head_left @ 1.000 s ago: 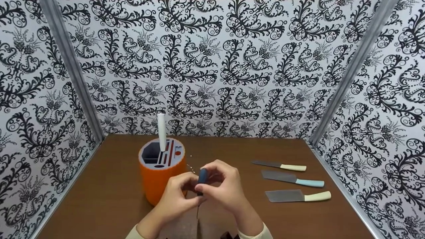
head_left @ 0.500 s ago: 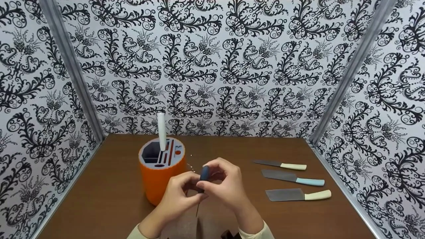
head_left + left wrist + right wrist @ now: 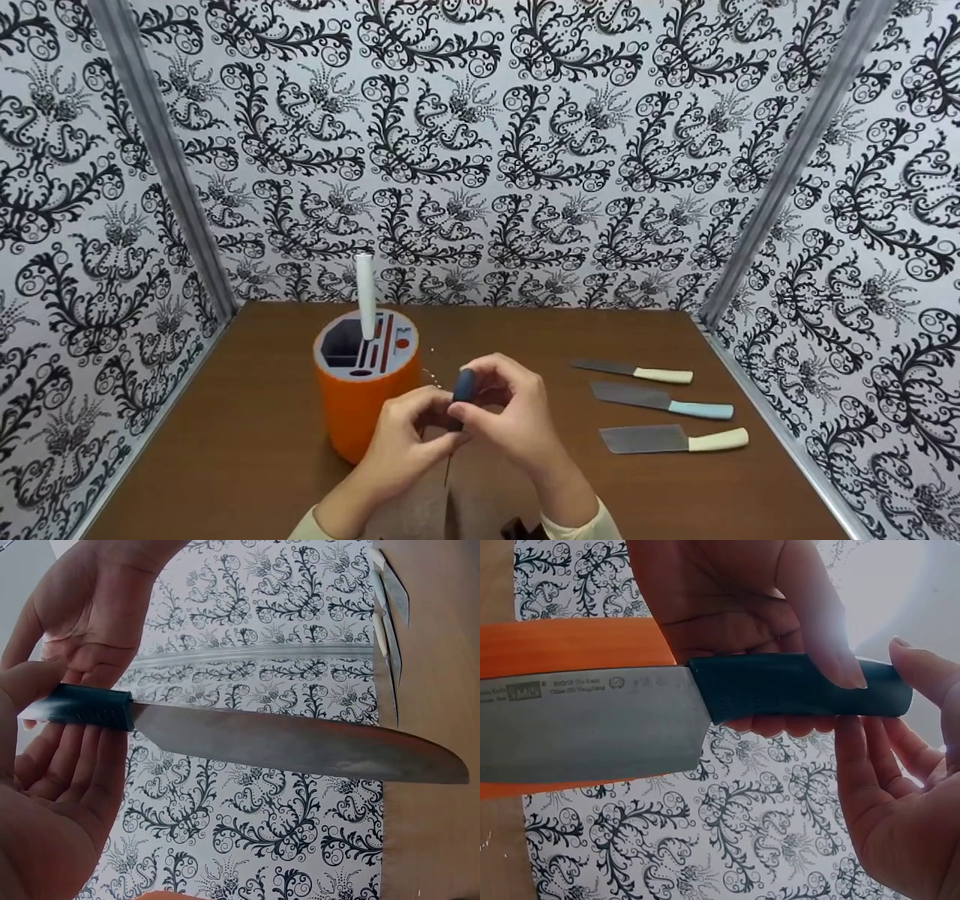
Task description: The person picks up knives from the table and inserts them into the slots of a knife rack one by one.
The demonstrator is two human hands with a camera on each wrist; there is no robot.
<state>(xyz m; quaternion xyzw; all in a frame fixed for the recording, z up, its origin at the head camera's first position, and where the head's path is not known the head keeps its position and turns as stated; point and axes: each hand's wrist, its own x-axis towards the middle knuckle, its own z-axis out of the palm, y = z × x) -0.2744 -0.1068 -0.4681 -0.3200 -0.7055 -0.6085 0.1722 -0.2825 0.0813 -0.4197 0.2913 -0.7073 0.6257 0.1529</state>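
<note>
A kitchen knife with a dark teal handle (image 3: 463, 386) is held by both hands, its blade pointing down and seen nearly edge-on in the head view. My left hand (image 3: 397, 439) grips the handle near the blade, thumb over it and fingers behind. My right hand (image 3: 514, 420) pinches the butt end. In the left wrist view the wide steel blade (image 3: 300, 741) shows along its full length with a rounded tip. Small markings lie near the heel of the blade (image 3: 592, 720) in the right wrist view.
An orange knife block (image 3: 352, 412) with a grey slotted top stands just left of the hands. A white handle (image 3: 365, 296) sticks up from it. At right lie a narrow cream-handled knife (image 3: 660, 375), a blue-handled cleaver (image 3: 697, 409) and a cream-handled cleaver (image 3: 716, 440).
The knife handle and my right hand have risen slightly, and the knife's tilt has shifted a little. Both hands keep their hold; the block and other knives stay put.
</note>
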